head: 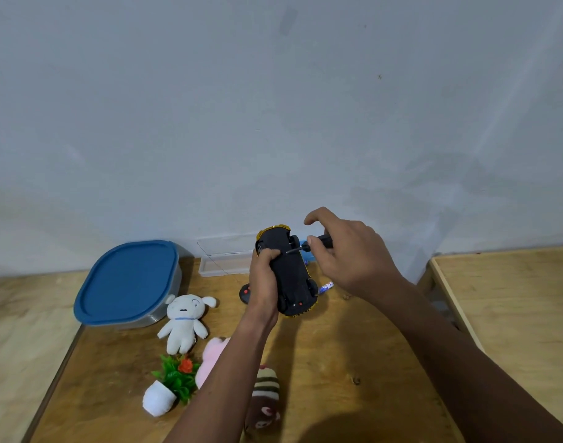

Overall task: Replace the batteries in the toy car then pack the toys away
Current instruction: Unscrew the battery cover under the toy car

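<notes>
Above the light brown wooden table (337, 362), two bare forearms, uncovered as far as visible, ending in a bare left hand (263, 282) and a bare right hand (353, 260). Short-cut nail on the right thumb.

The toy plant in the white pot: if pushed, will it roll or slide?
The toy plant probably rolls in a short arc, since its round white pot lies sideways. Its leaves look like thin plastic, so likely light and springy.
</notes>
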